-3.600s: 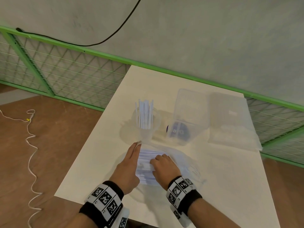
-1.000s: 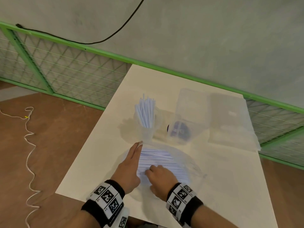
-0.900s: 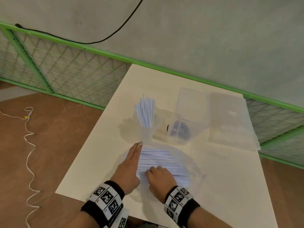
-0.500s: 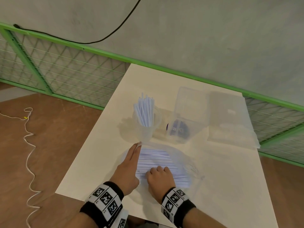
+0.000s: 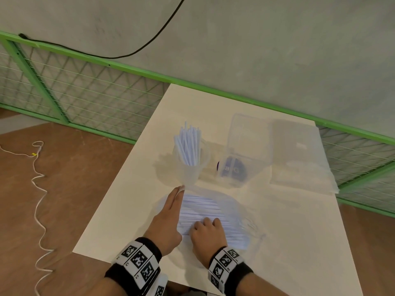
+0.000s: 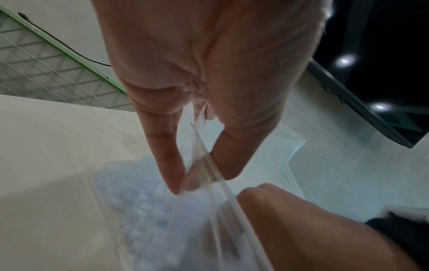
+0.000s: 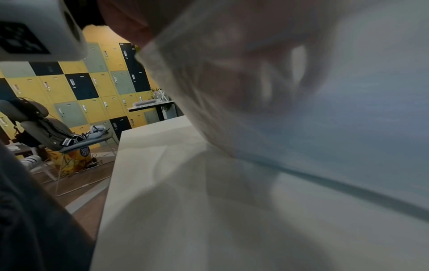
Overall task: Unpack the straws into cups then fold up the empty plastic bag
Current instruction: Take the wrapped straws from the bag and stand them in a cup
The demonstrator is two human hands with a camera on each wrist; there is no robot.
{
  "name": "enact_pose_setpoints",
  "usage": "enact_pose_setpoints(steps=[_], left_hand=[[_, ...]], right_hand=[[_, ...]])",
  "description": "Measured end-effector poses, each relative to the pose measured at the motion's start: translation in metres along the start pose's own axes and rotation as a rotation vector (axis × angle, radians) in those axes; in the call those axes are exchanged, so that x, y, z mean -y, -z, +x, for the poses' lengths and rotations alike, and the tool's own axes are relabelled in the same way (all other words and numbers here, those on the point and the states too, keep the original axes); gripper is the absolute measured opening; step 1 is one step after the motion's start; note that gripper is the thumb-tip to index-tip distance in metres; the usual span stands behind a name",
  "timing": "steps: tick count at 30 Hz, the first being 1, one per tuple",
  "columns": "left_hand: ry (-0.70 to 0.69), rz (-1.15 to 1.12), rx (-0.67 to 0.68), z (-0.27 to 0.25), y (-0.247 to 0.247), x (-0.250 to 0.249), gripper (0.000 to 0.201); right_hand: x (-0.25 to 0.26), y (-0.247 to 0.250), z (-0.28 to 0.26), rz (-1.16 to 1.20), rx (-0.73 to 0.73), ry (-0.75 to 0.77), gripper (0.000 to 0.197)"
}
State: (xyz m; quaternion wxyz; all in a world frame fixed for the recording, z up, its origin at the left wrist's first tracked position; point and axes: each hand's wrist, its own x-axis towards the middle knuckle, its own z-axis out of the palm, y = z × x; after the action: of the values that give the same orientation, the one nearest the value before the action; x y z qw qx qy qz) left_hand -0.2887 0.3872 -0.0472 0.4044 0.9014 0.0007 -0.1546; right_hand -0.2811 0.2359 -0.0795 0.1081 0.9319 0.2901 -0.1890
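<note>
Head view shows two hands working at the near edge of a white counter (image 5: 288, 231). A clear plastic bag (image 5: 245, 212) lies flat there, and it is full of pale blue straws (image 5: 205, 210) lying side by side. The left hand (image 5: 168, 218) is stretched out along the left end of the bag. From the left wrist view, its grip is narrow, with the thumb and a finger pinching the open edge of the bag (image 6: 204, 165) and lifting it up. The right hand (image 5: 207, 233) has its fingers curled and pushed in at the mouth of the bag, down among the straws. I cannot tell if its grip has hold of any straws. Just behind the bag stands a clear cup (image 5: 191, 165) with a bunch of straws standing up in it. Beside the cup, to the right, is a see-through box (image 5: 245, 135) with something dark blue at the bottom.
</note>
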Motion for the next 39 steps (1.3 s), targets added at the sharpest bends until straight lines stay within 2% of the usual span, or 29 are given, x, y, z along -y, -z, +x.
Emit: enact_pose_setpoints(steps=[6, 8, 11, 13, 14, 19, 24, 27, 29, 32, 36, 39], left_hand=[[0.015, -0.019, -0.010, 0.001, 0.006, -0.002, 0.114], [0.028, -0.021, -0.014, 0.002, 0.010, -0.002, 0.114], [0.039, 0.001, -0.013, 0.006, 0.014, -0.001, 0.114], [0.028, 0.022, -0.001, 0.006, 0.014, 0.000, 0.113], [0.021, 0.033, 0.005, 0.006, 0.014, 0.001, 0.112], [0.031, 0.056, 0.010, 0.002, 0.011, 0.006, 0.113], [0.042, 0.032, -0.011, 0.002, 0.009, 0.004, 0.114], [0.049, 0.018, -0.025, 0.000, 0.009, 0.002, 0.113], [0.055, 0.016, -0.021, -0.002, 0.008, 0.002, 0.113], [0.057, 0.005, -0.024, -0.004, 0.009, 0.005, 0.113], [0.048, 0.000, -0.043, -0.003, 0.010, 0.011, 0.113], [0.043, -0.001, -0.047, -0.004, 0.010, 0.013, 0.115]], right_hand=[[0.004, 0.003, -0.001, 0.006, 0.031, -0.030, 0.011], [0.004, 0.003, 0.002, 0.007, 0.012, -0.026, 0.016], [0.006, 0.015, 0.008, -0.011, -0.034, -0.064, 0.007], [0.006, 0.005, 0.014, 0.034, -0.051, -0.066, 0.027], [0.005, -0.001, 0.017, 0.037, -0.078, -0.076, 0.031], [0.007, -0.010, 0.013, -0.023, -0.136, -0.086, 0.028], [0.007, -0.010, 0.006, 0.022, -0.101, -0.096, 0.025], [0.008, -0.001, 0.006, -0.009, -0.062, -0.061, 0.008], [0.005, -0.001, 0.008, -0.029, -0.026, -0.015, 0.019], [0.001, 0.005, 0.004, 0.115, -0.068, -0.030, 0.028], [-0.020, 0.019, -0.008, 0.496, -0.112, -0.118, 0.028], [-0.032, 0.042, -0.022, 0.874, -0.256, -0.076, 0.025]])
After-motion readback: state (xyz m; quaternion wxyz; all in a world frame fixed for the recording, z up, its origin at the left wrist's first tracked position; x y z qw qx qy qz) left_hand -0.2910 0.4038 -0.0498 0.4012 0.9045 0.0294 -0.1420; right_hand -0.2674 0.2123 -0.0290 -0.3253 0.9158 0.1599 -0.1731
